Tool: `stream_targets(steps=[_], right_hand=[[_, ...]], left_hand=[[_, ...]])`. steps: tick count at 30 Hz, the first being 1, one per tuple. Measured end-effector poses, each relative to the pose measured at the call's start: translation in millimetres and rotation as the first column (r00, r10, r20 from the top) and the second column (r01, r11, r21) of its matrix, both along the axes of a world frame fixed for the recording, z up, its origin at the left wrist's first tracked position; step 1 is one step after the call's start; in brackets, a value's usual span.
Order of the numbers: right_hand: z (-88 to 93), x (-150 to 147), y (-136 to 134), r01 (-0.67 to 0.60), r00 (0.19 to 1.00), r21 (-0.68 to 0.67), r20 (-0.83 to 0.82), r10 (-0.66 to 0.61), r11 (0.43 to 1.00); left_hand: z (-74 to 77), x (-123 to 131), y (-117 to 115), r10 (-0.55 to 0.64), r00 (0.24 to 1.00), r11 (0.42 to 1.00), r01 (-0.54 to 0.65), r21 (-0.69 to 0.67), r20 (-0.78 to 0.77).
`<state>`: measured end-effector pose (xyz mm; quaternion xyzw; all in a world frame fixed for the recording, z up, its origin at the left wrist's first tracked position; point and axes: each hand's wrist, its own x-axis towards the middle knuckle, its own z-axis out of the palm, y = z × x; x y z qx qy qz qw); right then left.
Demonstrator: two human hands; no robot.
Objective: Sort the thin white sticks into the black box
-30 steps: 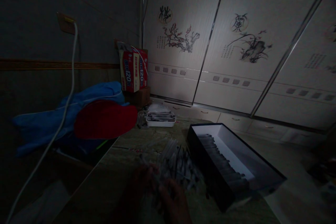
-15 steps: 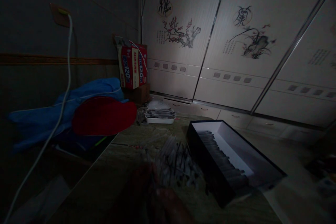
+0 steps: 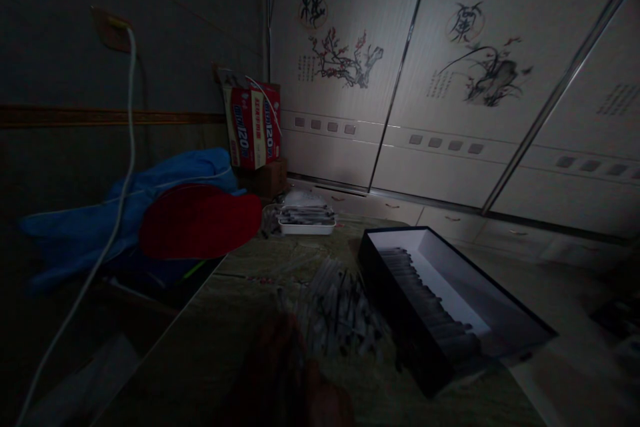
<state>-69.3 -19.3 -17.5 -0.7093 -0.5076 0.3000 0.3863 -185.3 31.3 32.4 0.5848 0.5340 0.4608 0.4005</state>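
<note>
Dimly, both hands (image 3: 285,373) meet at a pile of pens (image 3: 333,310) beside the black box (image 3: 450,310); their grip cannot be told.

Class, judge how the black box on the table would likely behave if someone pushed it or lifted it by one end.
The black box has a broad flat base, so it would probably slide, not tip. It is open and long, with thin walls, so it may flex. The row of dark sticks inside might shift or spill if it tilts.

Table (image 3: 240,340) bearing pens (image 3: 335,310), box (image 3: 500,337), tray (image 3: 306,228)
</note>
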Motion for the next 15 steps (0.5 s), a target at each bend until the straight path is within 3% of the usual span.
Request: stream_targets(steps=[2,4,8,13,15], right_hand=[[-2.2,2.3,0.0,0.022,0.994,0.029,-0.107,-0.019,0.999],[3.1,4.7,0.1,0.038,0.943,0.076,-0.333,-0.011,0.996],[26.9,8.0,2.0,-0.032,0.653,0.097,-0.752,0.094,0.995],[42.7,12.8,2.4,-0.207,0.384,0.095,-0.907,0.170,0.974],[41.5,14.8,2.3,-0.274,0.355,0.098,-0.914,0.195,0.957]], left_hand=[[1.0,1.6,1.3,0.008,1.000,1.000,-0.008,-0.004,0.003],[3.4,6.2,7.5,0.025,1.000,1.000,-0.025,-0.009,0.009],[10.1,17.5,18.3,0.044,0.999,0.999,-0.043,-0.016,0.018],[17.8,23.7,16.1,0.045,0.999,0.999,-0.045,-0.021,0.019],[18.1,24.8,15.3,0.036,0.999,0.999,-0.036,-0.025,0.016]])
